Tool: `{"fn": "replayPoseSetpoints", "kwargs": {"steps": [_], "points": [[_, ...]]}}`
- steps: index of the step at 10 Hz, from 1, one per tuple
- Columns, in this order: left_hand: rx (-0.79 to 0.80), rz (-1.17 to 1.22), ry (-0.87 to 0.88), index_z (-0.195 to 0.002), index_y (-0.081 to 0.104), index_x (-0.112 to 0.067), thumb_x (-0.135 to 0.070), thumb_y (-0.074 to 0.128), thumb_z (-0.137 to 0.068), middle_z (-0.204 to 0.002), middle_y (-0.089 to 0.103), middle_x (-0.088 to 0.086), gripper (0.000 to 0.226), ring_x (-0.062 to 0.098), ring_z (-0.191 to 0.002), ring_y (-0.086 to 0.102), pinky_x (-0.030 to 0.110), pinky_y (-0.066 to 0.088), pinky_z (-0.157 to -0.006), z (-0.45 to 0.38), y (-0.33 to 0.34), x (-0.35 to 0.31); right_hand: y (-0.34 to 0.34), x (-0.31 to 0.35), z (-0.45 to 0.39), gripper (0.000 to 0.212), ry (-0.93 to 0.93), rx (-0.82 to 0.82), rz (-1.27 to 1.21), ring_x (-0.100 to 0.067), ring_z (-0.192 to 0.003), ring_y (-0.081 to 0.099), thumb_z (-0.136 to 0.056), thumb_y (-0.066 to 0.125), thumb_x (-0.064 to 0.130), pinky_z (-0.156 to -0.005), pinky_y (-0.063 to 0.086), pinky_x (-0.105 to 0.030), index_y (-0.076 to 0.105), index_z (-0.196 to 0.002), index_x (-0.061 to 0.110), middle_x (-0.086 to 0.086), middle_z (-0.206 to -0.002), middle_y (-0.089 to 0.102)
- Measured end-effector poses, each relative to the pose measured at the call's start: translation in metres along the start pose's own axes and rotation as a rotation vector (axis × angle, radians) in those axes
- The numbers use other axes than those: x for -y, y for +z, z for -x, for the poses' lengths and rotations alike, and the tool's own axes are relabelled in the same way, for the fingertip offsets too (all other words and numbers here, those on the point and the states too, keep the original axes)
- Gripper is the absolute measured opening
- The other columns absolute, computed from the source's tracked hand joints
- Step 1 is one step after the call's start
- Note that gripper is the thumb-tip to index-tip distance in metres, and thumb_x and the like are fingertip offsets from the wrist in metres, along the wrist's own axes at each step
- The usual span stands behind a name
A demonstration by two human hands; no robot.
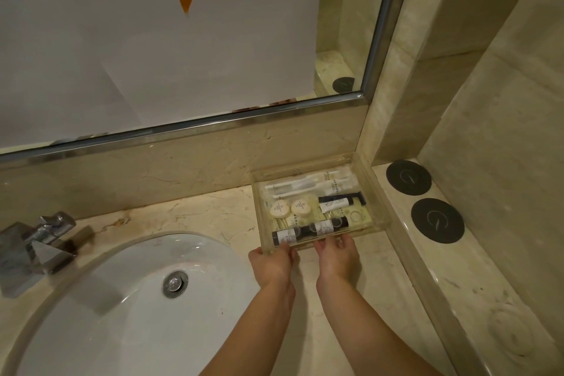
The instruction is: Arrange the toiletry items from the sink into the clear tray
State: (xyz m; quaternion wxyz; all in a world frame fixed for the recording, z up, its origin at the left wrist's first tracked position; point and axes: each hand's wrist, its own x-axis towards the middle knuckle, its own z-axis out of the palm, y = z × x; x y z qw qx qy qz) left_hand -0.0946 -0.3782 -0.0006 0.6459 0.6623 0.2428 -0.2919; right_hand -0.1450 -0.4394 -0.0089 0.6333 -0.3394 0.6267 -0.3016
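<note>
The clear tray (377,192) sits on the marble counter in the back right corner, right of the white sink (128,308). Inside lie wrapped toothbrush packets (308,185), two round soaps (291,208), a black tube (341,200) and two small dark bottles (308,230) along the near edge. My left hand (271,262) grips the tray's near left rim, fingers curled over it by a bottle. My right hand (337,256) holds the near rim just to the right. The sink basin holds no items.
A chrome tap (39,241) stands left of the sink. Two black round coasters (422,201) lie on a raised ledge right of the tray. A mirror covered with white paper runs along the back wall. Marble walls close the corner at the right.
</note>
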Motion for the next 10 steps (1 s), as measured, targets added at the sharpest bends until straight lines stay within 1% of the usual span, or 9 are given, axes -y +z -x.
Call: {"fn": "replayPoseSetpoints", "kwargs": {"steps": [1,2,4,5,6,7,8,9,10], "points": [[-0.013,-0.015,0.010,-0.110,0.055,0.002,-0.003,0.068,-0.080,-0.092,0.069,0.020,0.034,0.030,-0.076,0.068,0.038,0.059,-0.077,-0.003,0.000,0.002,0.002,-0.002,0.001,0.025,-0.014,0.003,0.005,-0.015,-0.079,0.073,-0.093,0.049,0.008,-0.067,0.051,-0.027,0.063,-0.108,0.022,0.011,-0.089,0.064],[-0.023,-0.023,0.021,-0.111,0.053,0.002,-0.004,0.068,-0.081,-0.091,0.069,0.019,0.033,0.030,-0.076,0.068,0.041,0.059,-0.080,-0.004,0.000,0.003,0.005,-0.001,0.002,0.028,-0.016,-0.011,0.015,-0.013,-0.077,0.073,-0.091,0.046,0.007,-0.065,0.051,-0.026,0.066,-0.097,0.025,0.013,-0.083,0.066],[-0.030,-0.068,0.037,-0.110,0.049,-0.003,-0.007,0.067,-0.084,-0.087,0.065,0.012,0.032,0.028,-0.078,0.067,0.039,0.057,-0.079,-0.006,-0.001,0.004,0.008,-0.002,0.002,0.032,-0.014,-0.029,0.031,-0.015,-0.078,0.073,-0.091,0.043,0.008,-0.074,0.056,-0.033,0.064,-0.084,0.031,0.013,-0.079,0.066],[-0.023,-0.120,0.072,-0.106,0.048,-0.010,-0.015,0.068,-0.084,-0.091,0.065,0.009,0.031,0.028,-0.086,0.067,0.042,0.056,-0.085,-0.006,-0.003,0.008,0.011,-0.004,0.003,0.032,-0.020,-0.040,0.066,-0.018,-0.080,0.072,-0.091,0.044,0.014,-0.082,0.057,-0.042,0.060,-0.072,0.034,0.019,-0.073,0.062],[-0.013,-0.179,0.114,-0.105,0.046,-0.013,-0.017,0.068,-0.085,-0.092,0.063,0.005,0.030,0.028,-0.090,0.066,0.043,0.055,-0.088,-0.005,-0.006,0.006,0.010,-0.005,0.002,0.031,-0.010,-0.041,0.044,-0.020,-0.080,0.072,-0.091,0.046,0.011,-0.083,0.057,-0.043,0.058,-0.070,0.030,0.018,-0.073,0.060],[-0.007,-0.181,0.097,-0.105,0.046,-0.011,-0.014,0.067,-0.086,-0.090,0.064,0.008,0.028,0.025,-0.080,0.066,0.036,0.055,-0.078,-0.003,-0.007,0.000,0.010,0.001,0.004,0.029,-0.002,-0.028,0.009,-0.024,-0.081,0.071,-0.091,0.044,0.005,-0.078,0.055,-0.036,0.061,-0.079,0.026,0.012,-0.074,0.061],[0.018,-0.261,0.113,-0.104,0.047,-0.009,-0.016,0.067,-0.085,-0.091,0.065,0.010,0.029,0.024,-0.078,0.065,0.036,0.055,-0.077,-0.003,-0.011,-0.003,0.008,0.003,0.010,0.031,-0.010,0.000,-0.007,-0.026,-0.085,0.069,-0.091,0.045,0.001,-0.081,0.055,-0.035,0.064,-0.109,0.019,0.002,-0.083,0.065],[0.086,-0.325,0.133,-0.107,0.047,-0.009,-0.026,0.072,-0.081,-0.092,0.068,0.013,0.039,0.027,-0.077,0.068,0.041,0.058,-0.080,-0.007,-0.022,-0.006,0.006,0.010,0.015,0.035,-0.001,0.078,-0.048,-0.026,-0.092,0.069,-0.092,0.049,-0.001,-0.088,0.056,-0.037,0.057,-0.114,0.025,-0.009,-0.106,0.066],[0.175,-0.342,0.113,-0.122,0.042,-0.009,-0.036,0.074,-0.076,-0.091,0.069,0.015,0.062,0.027,-0.073,0.067,0.043,0.057,-0.084,-0.008,-0.030,-0.007,0.003,0.009,0.024,0.041,0.092,0.128,-0.086,-0.029,-0.100,0.067,-0.095,0.047,0.001,-0.093,0.053,-0.040,0.045,-0.134,0.014,-0.015,-0.114,0.065]]}}
